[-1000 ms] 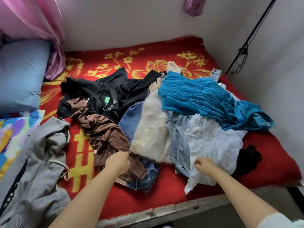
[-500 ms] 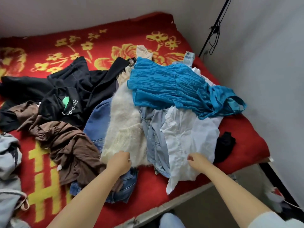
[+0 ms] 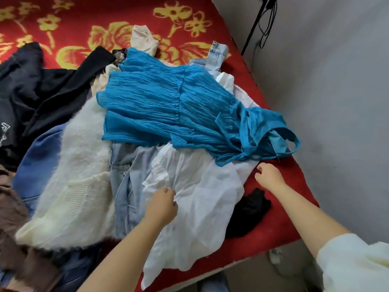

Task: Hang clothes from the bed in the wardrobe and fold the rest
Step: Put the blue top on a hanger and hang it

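A heap of clothes covers the red flowered bed (image 3: pixel 280 220). On top lies a crinkled blue dress (image 3: pixel 168 108), and a thin white shirt (image 3: pixel 202 199) spreads out below it. My left hand (image 3: pixel 162 207) is on the white shirt with curled fingers, pinching a fold of its cloth. My right hand (image 3: pixel 269 175) sits at the shirt's right edge, just below the dress straps, fingers curled. Whether it holds cloth is hidden. A fluffy cream sweater (image 3: pixel 75 186) and pale denim (image 3: pixel 126 175) lie to the left.
Black garments (image 3: pixel 52 91), blue jeans (image 3: pixel 37 165) and a brown top (image 3: pixel 10 218) fill the left side. A small black item (image 3: pixel 250 211) lies on the blanket under my right forearm. A grey wall (image 3: pixel 336 123) stands right of the bed, with a black cable (image 3: pixel 259 22).
The view has swung right and closer to the heap. My left hand moved from the sweater's hem onto the white shirt. My right hand moved right to the shirt's edge near the blue straps.
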{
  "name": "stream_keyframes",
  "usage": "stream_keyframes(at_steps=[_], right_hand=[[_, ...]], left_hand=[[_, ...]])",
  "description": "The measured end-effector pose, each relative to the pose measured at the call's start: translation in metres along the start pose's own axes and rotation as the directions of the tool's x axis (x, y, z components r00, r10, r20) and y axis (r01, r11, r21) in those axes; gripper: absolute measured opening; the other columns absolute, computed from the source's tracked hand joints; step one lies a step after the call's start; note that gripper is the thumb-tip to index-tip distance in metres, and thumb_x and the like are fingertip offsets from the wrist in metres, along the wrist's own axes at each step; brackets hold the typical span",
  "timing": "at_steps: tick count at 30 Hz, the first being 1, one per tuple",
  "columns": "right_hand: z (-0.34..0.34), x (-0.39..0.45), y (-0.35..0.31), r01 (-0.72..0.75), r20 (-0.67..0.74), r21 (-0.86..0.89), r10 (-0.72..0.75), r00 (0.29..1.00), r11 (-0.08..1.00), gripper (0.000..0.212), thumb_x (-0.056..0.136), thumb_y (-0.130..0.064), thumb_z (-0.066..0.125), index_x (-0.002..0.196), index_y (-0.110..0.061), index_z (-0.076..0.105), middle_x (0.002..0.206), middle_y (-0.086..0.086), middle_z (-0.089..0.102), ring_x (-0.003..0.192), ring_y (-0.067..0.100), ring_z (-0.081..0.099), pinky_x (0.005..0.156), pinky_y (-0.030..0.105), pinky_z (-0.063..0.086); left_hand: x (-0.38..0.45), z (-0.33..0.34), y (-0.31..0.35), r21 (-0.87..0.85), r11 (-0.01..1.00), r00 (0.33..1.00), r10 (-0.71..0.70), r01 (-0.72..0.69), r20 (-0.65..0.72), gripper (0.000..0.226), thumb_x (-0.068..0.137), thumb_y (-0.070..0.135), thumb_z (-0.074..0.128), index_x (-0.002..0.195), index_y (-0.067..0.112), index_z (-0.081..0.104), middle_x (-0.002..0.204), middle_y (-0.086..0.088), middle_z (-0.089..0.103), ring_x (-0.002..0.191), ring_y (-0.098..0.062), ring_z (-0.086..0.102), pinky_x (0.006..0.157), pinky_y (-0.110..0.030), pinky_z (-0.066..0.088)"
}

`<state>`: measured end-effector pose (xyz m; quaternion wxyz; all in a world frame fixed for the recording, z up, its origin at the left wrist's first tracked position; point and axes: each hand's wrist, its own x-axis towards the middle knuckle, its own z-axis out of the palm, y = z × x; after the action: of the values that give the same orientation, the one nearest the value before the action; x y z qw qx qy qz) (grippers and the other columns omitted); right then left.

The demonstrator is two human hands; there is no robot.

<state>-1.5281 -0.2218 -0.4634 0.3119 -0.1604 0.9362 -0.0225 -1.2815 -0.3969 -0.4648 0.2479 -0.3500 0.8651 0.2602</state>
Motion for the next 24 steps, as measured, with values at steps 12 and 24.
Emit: stream_keyframes(at_steps=[12, 24], right_hand=[[-0.001, 0.114, 0.071, -0.063, 0.168, -0.344, 0.127, 0.978, 0.937, 0.037, 0.091, -0.012, 0.046, 0.127, -0.007, 0.052, 0.156, 0.004, -0.012, 0.141, 0.034, 0.003, 0.107, 0.04, 0.027], [-0.029, 0.059, 0.036, 0.015, 0.047, 0.001, -0.015, 0.999, 1.0, 0.039, 0.087, -0.035, 0.06, 0.069, -0.01, 0.036, 0.063, -0.001, 0.042, 0.069, 0.023, 0.047, 0.052, 0.031, 0.028]], left_hand=[[0.045, 0.065, 0.021, 0.297, 0.955, 0.998, 0.042, -0.024, -0.054, 0.056, 0.018, 0.007, 0.085, 0.067, 0.012, 0.059, 0.086, -0.018, 0.065, 0.088, -0.031, 0.047, 0.047, -0.036, 0.05], [0.031, 0.018, 0.062, -0.094, 0.993, 0.994, -0.064, 0.073, 0.093, 0.042, 0.096, 0.023, 0.041, 0.137, 0.014, 0.037, 0.143, -0.004, 0.035, 0.131, -0.021, 0.033, 0.099, -0.026, 0.032]])
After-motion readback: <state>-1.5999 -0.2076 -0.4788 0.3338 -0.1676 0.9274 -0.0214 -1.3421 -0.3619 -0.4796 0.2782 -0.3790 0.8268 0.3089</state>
